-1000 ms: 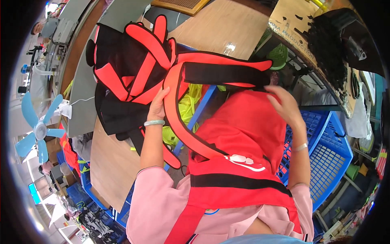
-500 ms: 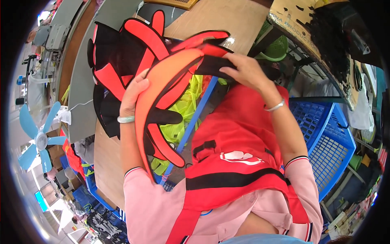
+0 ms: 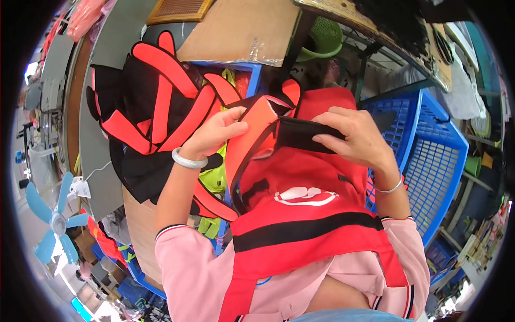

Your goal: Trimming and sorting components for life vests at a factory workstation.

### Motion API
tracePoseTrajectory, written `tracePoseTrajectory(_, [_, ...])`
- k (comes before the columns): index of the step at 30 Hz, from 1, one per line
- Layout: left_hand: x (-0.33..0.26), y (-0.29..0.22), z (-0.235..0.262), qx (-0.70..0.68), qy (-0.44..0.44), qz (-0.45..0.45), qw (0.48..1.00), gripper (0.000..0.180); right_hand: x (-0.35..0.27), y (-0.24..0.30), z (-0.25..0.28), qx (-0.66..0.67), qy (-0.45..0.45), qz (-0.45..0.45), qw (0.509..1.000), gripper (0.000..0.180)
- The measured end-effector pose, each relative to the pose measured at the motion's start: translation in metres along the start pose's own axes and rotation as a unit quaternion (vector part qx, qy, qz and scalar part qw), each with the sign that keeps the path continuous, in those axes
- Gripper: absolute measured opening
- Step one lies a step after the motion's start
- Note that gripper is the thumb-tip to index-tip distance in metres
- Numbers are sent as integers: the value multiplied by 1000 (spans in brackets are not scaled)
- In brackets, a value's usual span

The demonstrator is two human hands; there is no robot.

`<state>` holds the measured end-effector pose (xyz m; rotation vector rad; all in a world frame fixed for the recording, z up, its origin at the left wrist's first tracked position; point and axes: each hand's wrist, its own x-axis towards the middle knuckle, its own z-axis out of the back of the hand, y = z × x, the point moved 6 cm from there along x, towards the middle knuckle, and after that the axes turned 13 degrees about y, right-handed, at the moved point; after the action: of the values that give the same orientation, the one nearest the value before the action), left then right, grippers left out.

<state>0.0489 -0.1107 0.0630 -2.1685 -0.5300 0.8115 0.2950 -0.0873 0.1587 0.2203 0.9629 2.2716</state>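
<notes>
A long curved fabric band point(image 3: 248, 140), orange-red with black edging, lies across the front of my red apron point(image 3: 322, 166). Its orange part is pinched by my left hand point(image 3: 217, 131), thumb on top and fingers behind. My right hand point(image 3: 354, 134) grips the black end strap point(image 3: 298, 134), which is stretched out to the right. Where orange meets black, the band is folded and stands up a little. Beside my left hand lies a heap of similar black and orange-red bands point(image 3: 166, 67), overlapping each other.
Bright yellow fabric point(image 3: 214, 180) shows in a blue-edged crate under the heap. A cardboard sheet point(image 3: 236, 32) lies beyond it. Blue plastic baskets point(image 3: 432, 177) stand at my right, with a green basket point(image 3: 324, 37) farther off. At the left is a blue fan point(image 3: 58, 221).
Both hands have come nearer my body with the band, clear of the heap. The left hand has moved up to the band's joint; the right still grips the black strap, now pulled straight.
</notes>
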Motion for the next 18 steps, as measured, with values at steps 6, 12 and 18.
tracePoseTrajectory(6, [12,-64,-62,-45,47,-86,994,41,-48,9,57,209,16,21,978,21])
tracePoseTrajectory(12, [21,-72,-107,72,178,-48,980,35,-59,-5,-9,305,311,95,895,41])
tracePoseTrajectory(18, [19,-66,-102,198,154,-30,968,22,-58,-53,-17,309,61,-9,949,46])
